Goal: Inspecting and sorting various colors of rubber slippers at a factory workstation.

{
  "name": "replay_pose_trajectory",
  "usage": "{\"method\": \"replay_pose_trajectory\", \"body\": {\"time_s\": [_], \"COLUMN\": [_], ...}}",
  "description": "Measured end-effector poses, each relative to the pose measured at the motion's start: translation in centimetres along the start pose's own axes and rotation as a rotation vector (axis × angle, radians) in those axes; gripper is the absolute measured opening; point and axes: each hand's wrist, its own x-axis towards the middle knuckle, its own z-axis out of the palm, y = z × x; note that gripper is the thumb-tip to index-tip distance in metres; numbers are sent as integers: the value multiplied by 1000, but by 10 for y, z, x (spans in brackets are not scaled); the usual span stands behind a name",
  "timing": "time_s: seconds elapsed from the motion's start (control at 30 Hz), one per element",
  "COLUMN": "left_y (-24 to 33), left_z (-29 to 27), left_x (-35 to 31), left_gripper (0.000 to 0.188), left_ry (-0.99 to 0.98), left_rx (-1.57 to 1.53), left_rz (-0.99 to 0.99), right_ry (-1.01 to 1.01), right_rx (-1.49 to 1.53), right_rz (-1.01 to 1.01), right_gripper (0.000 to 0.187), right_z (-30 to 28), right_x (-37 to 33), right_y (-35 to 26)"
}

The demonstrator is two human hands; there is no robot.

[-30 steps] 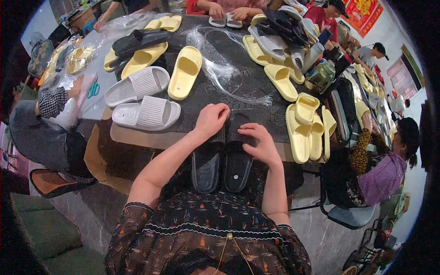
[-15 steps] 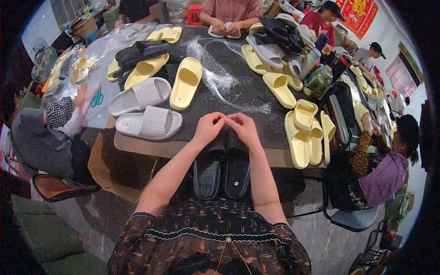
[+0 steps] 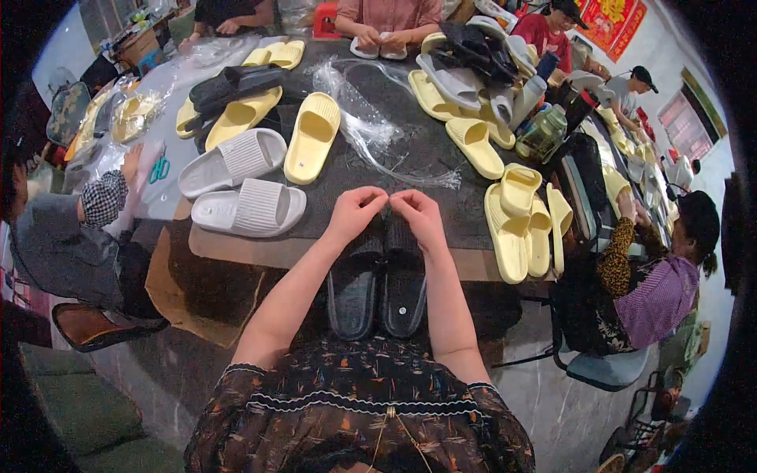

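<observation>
Over black slippers [image 3: 378,284], fingertips together.

The person wears a dark, near-black garment [image 3: 359,418] printed with small orange and rust-coloured flecks. A pale wavy trim line runs across the chest, and the short sleeves end in the same pale edging above the elbows. Both forearms are bare. The left hand [image 3: 355,211] and right hand [image 3: 418,214] carry no gloves.

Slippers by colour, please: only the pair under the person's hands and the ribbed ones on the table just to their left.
Black slippers: 2
White ribbed slippers: 2
Total: 4
</observation>
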Motion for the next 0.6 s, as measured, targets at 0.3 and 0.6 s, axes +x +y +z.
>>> {"method": "replay_pose_trajectory", "body": {"time_s": [0.3, 0.6], "left_y": [-11, -8], "left_z": [-2, -4], "left_x": [0, 2], "left_gripper": [18, 20], "left_ry": [67, 61], "left_rx": [112, 132], "left_rz": [85, 55], "right_ry": [24, 47], "right_rx": [-65, -27], "right_rz": [-30, -61], "right_gripper": [15, 15], "right_z": [5, 3], "right_x": [-3, -5], "right_y": [-4, -8]}}
